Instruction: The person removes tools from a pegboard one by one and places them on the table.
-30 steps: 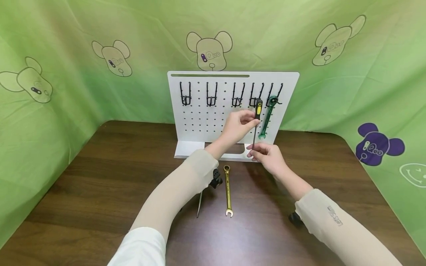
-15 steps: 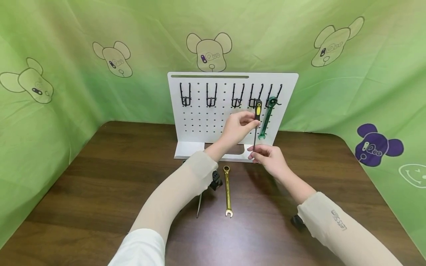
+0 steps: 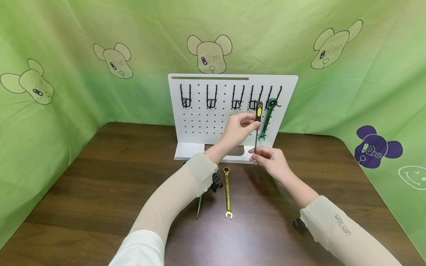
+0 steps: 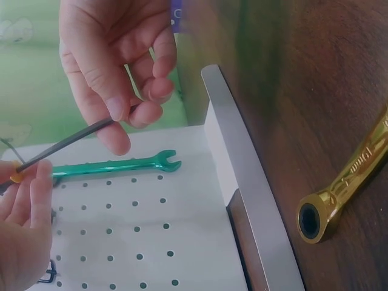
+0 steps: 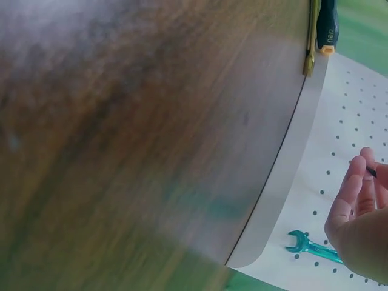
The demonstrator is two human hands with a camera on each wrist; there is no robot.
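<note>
A screwdriver (image 3: pixel 259 110) with a black and yellow handle stands nearly upright in front of the white pegboard (image 3: pixel 213 127), handle up, at the fourth hook from the left. My left hand (image 3: pixel 235 129) pinches it at the base of the handle; the yellow collar shows between the fingers in the left wrist view. Lower down, my right hand (image 3: pixel 273 162) pinches the thin dark shaft (image 4: pixel 73 138) near its tip, between thumb and fingers. Just right of the screwdriver a green wrench (image 3: pixel 267 120) hangs by its ring end on the rightmost hook.
Several black double hooks (image 3: pixel 211 96) line the board's upper part. A gold wrench (image 3: pixel 227 194) lies on the wooden table (image 3: pixel 110 177) before the stand. Beside it, a thin metal shaft (image 3: pixel 199 207) sticks out from under the left forearm; a second screwdriver's handle (image 5: pixel 328 29) shows in the right wrist view.
Both hands keep their grip. The screwdriver has become slightly more upright, its tip shifting a little to the right with the right hand. The head view has tilted slightly.
</note>
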